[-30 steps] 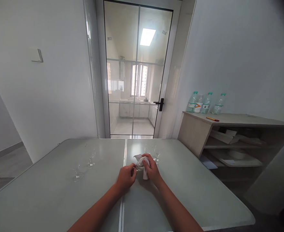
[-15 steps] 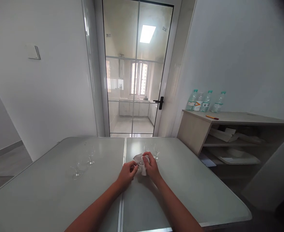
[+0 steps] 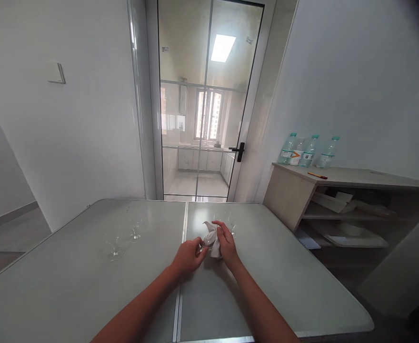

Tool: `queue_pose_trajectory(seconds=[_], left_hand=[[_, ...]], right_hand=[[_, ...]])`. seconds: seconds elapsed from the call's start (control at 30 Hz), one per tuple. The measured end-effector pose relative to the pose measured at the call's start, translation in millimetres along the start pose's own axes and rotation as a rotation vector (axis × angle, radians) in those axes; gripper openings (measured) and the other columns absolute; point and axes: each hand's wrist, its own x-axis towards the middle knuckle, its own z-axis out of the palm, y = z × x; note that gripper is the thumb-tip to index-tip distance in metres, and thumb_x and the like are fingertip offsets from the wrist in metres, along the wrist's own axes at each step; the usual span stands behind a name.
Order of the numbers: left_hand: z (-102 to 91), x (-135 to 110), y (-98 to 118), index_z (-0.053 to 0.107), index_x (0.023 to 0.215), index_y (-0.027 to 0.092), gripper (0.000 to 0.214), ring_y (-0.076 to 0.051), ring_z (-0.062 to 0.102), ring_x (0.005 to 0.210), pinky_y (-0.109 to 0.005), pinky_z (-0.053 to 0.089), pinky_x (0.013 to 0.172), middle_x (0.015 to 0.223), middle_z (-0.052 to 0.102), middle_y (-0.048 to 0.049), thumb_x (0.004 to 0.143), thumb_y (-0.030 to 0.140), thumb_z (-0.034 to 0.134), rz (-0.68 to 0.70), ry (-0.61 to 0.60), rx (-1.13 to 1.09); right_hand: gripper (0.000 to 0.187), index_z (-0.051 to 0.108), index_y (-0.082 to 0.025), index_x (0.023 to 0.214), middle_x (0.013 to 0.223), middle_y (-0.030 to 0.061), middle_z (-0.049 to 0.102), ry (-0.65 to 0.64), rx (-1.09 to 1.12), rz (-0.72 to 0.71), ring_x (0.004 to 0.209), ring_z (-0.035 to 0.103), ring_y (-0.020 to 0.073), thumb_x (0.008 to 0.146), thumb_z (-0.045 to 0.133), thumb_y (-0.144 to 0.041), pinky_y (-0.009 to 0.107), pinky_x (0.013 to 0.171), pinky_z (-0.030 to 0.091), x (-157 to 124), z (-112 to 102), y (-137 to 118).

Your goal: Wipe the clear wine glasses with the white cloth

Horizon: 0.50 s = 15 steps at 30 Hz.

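Observation:
My left hand [image 3: 191,254] is closed on a small clear glass [image 3: 208,239], its fingers pinching the near end. A white cloth [image 3: 215,247] wraps part of that glass. My right hand [image 3: 227,244] grips the cloth and presses it against the glass from the right. Both hands are just above the table, right of its middle seam. The glass's exact shape is partly hidden by cloth and fingers. Behind my right hand stands a clear stemmed glass [image 3: 233,230]. On the left half of the table are two more stemmed glasses, one nearer [image 3: 115,252] and one farther [image 3: 134,233].
The pale table [image 3: 284,281] has a metal seam [image 3: 177,305] down its middle. Beyond it is a glazed door [image 3: 184,181] with a black handle [image 3: 240,151]. At the right, a wooden shelf unit [image 3: 288,190] bears several bottles [image 3: 308,155] and an orange pencil-like stick [image 3: 317,175].
The cloth has shifted around the glass, and a corner of it now sticks up. My right hand is more upright and spread along the cloth. The view has turned slightly left.

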Motion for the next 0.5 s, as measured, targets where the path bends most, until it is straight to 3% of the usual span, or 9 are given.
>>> queue_pose_trajectory(seconds=[0.1,0.17,0.23,0.37,0.5], left_hand=[[-4.4,-2.1,-0.9,0.062,0.089,0.019,0.021,-0.016,0.057,0.056,-0.027,0.035,0.059,0.057,0.057,0.0004,0.090,0.039,0.056,0.092,0.047,0.305],[-7.3,-1.5,0.0,0.063,0.088,0.019,0.022,-0.016,0.058,0.056,-0.026,0.036,0.059,0.057,0.058,0.0005,0.089,0.040,0.057,0.094,0.053,0.287],[-9.3,0.8,2.9,0.063,0.085,0.019,0.028,-0.014,0.055,0.052,-0.024,0.038,0.056,0.056,0.056,0.0023,0.090,0.046,0.057,0.030,0.022,0.093],[-9.3,6.3,8.7,0.060,0.078,0.017,0.046,-0.009,0.043,0.037,-0.022,0.037,0.041,0.050,0.045,0.0072,0.085,0.063,0.059,-0.222,-0.159,-0.459],[-6.9,7.3,7.3,0.059,0.075,0.016,0.049,-0.007,0.042,0.036,-0.021,0.037,0.038,0.050,0.045,0.0073,0.082,0.064,0.064,-0.264,-0.214,-0.596]], right_hand=[[0.044,0.068,-0.023,0.119,0.096,0.0031,0.067,-0.014,0.008,-0.003,0.076,0.053,0.0185,0.097,0.047,-0.055,0.028,0.069,0.043,0.9,0.0,-0.1],[0.046,0.067,-0.023,0.122,0.096,0.0037,0.066,-0.029,0.064,0.044,0.075,0.054,0.0187,0.096,0.048,-0.056,0.028,0.067,0.043,1.5,-1.3,-0.1],[0.048,0.065,-0.021,0.123,0.088,0.0034,0.064,-0.002,0.148,0.092,0.070,0.053,0.0182,0.095,0.051,-0.057,0.027,0.062,0.042,2.1,-3.6,-0.8],[0.045,0.065,-0.021,0.115,0.074,0.0001,0.054,0.082,0.216,0.089,0.061,0.048,0.0163,0.093,0.052,-0.058,0.026,0.055,0.038,1.4,-7.3,-4.4],[0.039,0.064,-0.023,0.101,0.063,-0.0038,0.044,0.029,0.069,0.023,0.055,0.038,0.0147,0.096,0.048,-0.058,0.025,0.052,0.031,-2.9,-5.7,-7.1]])
